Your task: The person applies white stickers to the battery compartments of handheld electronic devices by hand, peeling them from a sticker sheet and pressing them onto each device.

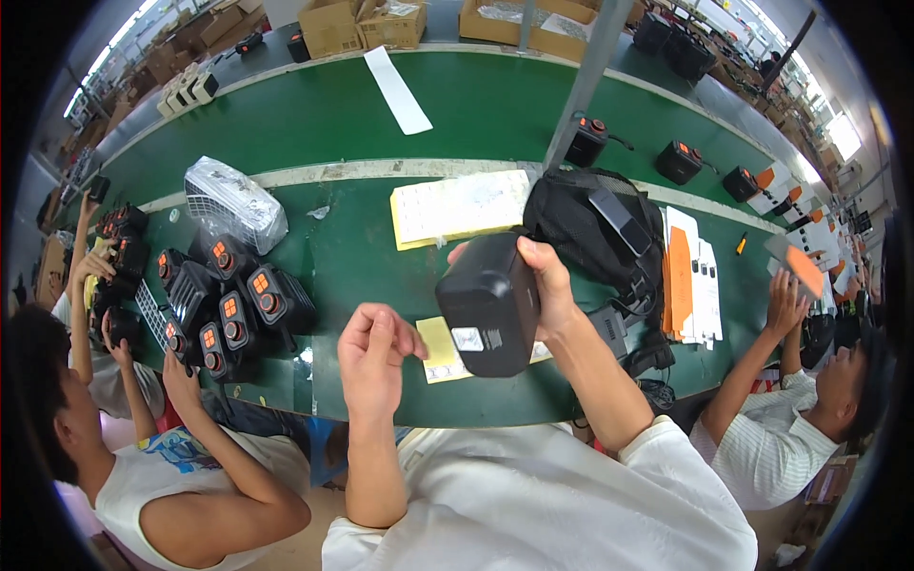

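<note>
A black box-shaped device (487, 295) is held up over the green table in my right hand (552, 290), whose thumb lies along its top right edge. A small white label (466, 340) sits on the device's near lower face, beside faint printing. My left hand (376, 357) hovers to the left of the device, apart from it, with its fingers curled in; whether anything small is between them is hidden. Below the device a yellow-backed sticker sheet (436, 344) lies partly covered. Behind it is a stack of white and yellow label sheets (462, 209).
Several black devices with orange buttons (233, 309) crowd the left, near a plastic-wrapped package (236, 202). A black backpack (581, 214) with a phone (619, 221) on it lies right, beside orange and white cards (690, 276). A metal post (586, 86) rises behind. Co-workers sit on both sides.
</note>
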Available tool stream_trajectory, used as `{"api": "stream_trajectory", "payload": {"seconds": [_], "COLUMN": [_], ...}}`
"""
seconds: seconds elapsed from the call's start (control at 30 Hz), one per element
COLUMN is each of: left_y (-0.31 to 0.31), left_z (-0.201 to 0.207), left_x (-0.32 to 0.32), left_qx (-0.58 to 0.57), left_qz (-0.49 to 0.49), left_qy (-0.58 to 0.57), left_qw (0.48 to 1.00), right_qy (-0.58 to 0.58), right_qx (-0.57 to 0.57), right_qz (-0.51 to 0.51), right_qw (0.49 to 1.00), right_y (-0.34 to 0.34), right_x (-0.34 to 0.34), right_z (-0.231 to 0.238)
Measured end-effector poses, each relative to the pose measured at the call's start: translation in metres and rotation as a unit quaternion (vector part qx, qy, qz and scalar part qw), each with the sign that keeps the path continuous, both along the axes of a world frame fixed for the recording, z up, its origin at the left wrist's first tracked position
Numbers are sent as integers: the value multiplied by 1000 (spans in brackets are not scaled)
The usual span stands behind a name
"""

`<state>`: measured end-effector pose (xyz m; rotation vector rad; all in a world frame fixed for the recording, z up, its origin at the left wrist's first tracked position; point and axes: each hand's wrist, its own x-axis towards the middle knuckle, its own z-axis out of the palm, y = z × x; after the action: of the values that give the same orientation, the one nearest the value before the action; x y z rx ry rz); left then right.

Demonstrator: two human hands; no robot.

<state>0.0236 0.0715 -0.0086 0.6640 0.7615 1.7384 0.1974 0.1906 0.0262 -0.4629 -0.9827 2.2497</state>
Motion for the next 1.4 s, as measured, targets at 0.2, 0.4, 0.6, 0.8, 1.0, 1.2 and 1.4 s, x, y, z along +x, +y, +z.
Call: {"api": "stream_trajectory", "payload": {"seconds": [0.2,0.4,0.6,0.8,1.0,1.2,1.4], "left_y": [-13,-4,0,1,12,-1,-32], "left_z": [-22,-26,-49,-22,-43,-31,-32], "left_x": [2,31,31,25,19,11,9], "left_qx": [-241,-217,-197,-164,-154,-199,-143], "left_qz": [125,135,114,168,85,146,108], "left_qy": [517,744,650,756,779,470,655], "left_qw": [812,617,725,611,602,847,734], "right_qy": [-254,-606,-689,-542,-476,-461,-462], "right_qx": [265,626,612,615,605,601,527], "right_qz": [-160,-236,-153,-174,16,-51,-16], "right_qw": [916,431,356,546,638,650,713], "right_y": [97,217,230,129,-21,-30,-21], "right_x": [-28,-74,-71,-61,-17,-4,0], "right_z": [34,-21,-27,33,-28,-73,-67]}}
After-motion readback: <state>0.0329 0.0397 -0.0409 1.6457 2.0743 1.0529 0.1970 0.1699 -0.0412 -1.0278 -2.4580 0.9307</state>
